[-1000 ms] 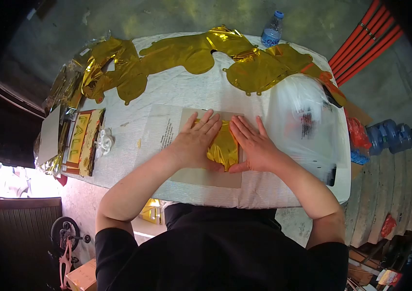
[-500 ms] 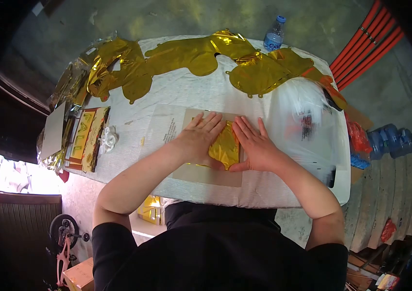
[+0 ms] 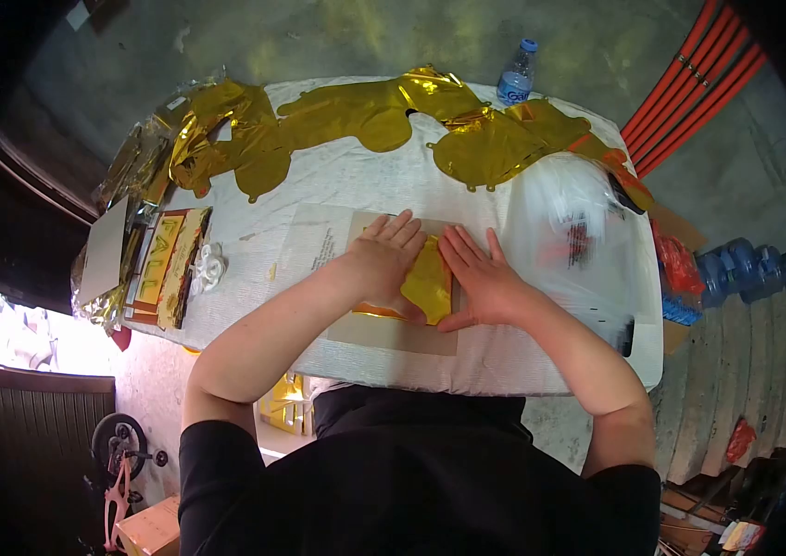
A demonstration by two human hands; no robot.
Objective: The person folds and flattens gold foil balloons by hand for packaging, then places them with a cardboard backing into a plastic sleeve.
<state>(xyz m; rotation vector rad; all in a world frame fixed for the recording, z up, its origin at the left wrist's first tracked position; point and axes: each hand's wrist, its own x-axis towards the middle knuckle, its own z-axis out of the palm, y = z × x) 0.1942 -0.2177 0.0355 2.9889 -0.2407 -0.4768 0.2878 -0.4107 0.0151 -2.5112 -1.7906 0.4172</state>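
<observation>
My left hand (image 3: 387, 267) lies flat with fingers extended on the left part of a folded piece of gold foil (image 3: 428, 281). On the foil's right edge rests my right hand (image 3: 485, 278), fingers stretched out and thumb spread toward the left thumb. Much of the foil is hidden beneath my palms. Under it is a grey-brown card sheet (image 3: 411, 340), and a clear plastic bag (image 3: 311, 239) with small printed text shows to its left.
Flat gold foil balloons (image 3: 337, 113) stretch along the table's far edge. A stack of clear plastic bags (image 3: 564, 264) lies at right, a water bottle (image 3: 517, 74) at the back. Left are packaged gold items (image 3: 163, 264) and a white ribbon flower (image 3: 208, 266).
The foil between my hands looks smoother and flatter than before. My hands stay in nearly the same place, while the whole view has shifted slightly.
</observation>
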